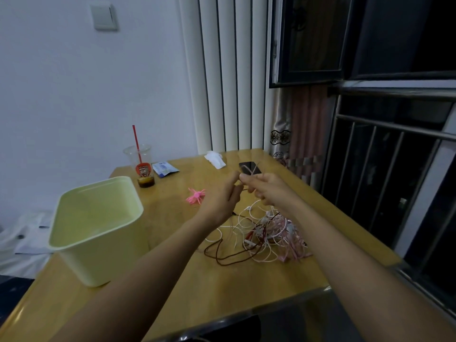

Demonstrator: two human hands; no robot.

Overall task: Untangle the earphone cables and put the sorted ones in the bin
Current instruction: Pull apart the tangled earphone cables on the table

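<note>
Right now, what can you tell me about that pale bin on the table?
The bin is a pale yellow-green tub, plastic by its look, with rounded corners, a thick rim and an open top. It stands upright on the left part of the wooden table. What shows of its inside holds nothing. A drink cup stands just behind its far corner. Neither the left hand nor the right hand touches it; both pinch a thin cable further right.

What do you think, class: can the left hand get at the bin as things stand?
Probably yes. The bin stands open-topped beside the left hand, bare table between them. But that hand pinches a cable strand, so it is busy for now.
</note>
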